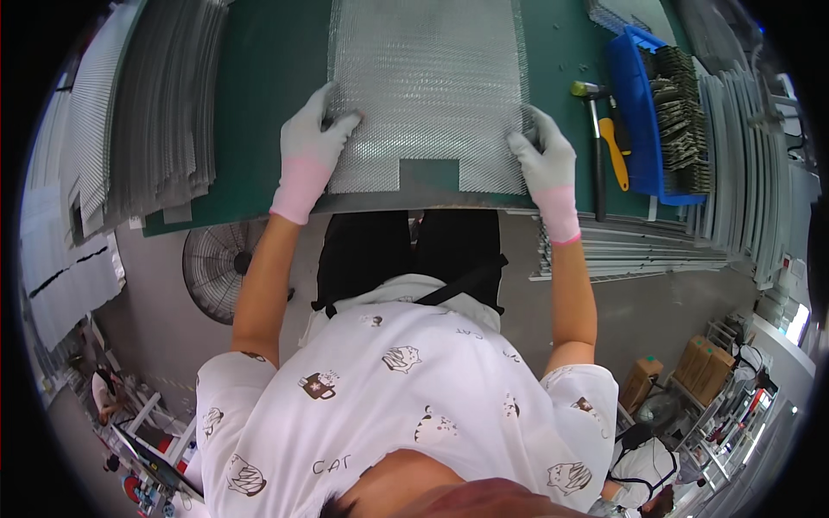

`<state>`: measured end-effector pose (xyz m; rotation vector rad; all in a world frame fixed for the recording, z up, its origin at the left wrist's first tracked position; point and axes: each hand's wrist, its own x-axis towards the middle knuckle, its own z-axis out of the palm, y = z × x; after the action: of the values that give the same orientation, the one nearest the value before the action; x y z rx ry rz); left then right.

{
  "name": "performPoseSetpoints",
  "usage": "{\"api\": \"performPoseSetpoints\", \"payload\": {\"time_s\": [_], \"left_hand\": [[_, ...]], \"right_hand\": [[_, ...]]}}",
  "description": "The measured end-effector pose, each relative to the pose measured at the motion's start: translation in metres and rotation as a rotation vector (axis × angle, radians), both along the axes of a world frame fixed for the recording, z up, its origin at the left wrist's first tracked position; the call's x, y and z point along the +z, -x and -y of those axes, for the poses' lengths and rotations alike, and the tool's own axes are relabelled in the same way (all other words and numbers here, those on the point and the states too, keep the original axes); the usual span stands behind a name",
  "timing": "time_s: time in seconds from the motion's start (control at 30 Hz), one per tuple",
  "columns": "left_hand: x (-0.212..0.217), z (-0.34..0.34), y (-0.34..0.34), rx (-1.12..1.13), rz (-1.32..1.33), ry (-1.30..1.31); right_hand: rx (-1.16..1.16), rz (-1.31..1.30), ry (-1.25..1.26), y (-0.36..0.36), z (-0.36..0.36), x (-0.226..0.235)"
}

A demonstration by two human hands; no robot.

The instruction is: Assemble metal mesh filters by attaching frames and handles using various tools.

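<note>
A silvery metal mesh sheet (427,95) with a rectangular notch in its near edge lies in front of me on the green tabletop (268,104). My left hand (315,142), in a white glove with a pink cuff, grips its left edge, thumb on top and fingers along the side. At the right edge my right hand (546,155), gloved the same way, has its thumb at the sheet and its fingers bent round the side. The fingertips are partly hidden. Nearest to the right hand lie a hammer (596,147) and a yellow-handled tool (615,155).
A blue bin (635,112) full of stacked metal pieces (678,121) stands on the right, with upright panels (734,164) beyond it. Stacked mesh sheets (164,104) line the left. Below the table are a floor fan (216,272) and leaning metal strips (622,250). Other people work behind.
</note>
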<state>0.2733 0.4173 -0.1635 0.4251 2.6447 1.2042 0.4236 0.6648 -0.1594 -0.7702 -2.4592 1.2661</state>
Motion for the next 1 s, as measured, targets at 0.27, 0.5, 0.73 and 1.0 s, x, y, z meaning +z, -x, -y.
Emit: {"api": "performPoseSetpoints", "payload": {"time_s": [0.27,0.5,0.73,1.0], "left_hand": [[0.003,-0.007,0.005,-0.031,-0.053,0.104],[0.036,-0.017,0.01,-0.122,-0.484,0.64],[0.011,-0.018,0.021,-0.621,-0.612,0.393],[0.014,-0.017,0.027,-0.619,-0.495,0.414]], "right_hand": [[0.004,0.17,-0.047,0.014,-0.002,0.009],[0.306,0.705,-0.751,0.037,0.001,0.032],[0.837,0.625,-0.965,0.155,-0.024,0.063],[0.13,-0.016,-0.228,0.429,0.011,0.025]]}}
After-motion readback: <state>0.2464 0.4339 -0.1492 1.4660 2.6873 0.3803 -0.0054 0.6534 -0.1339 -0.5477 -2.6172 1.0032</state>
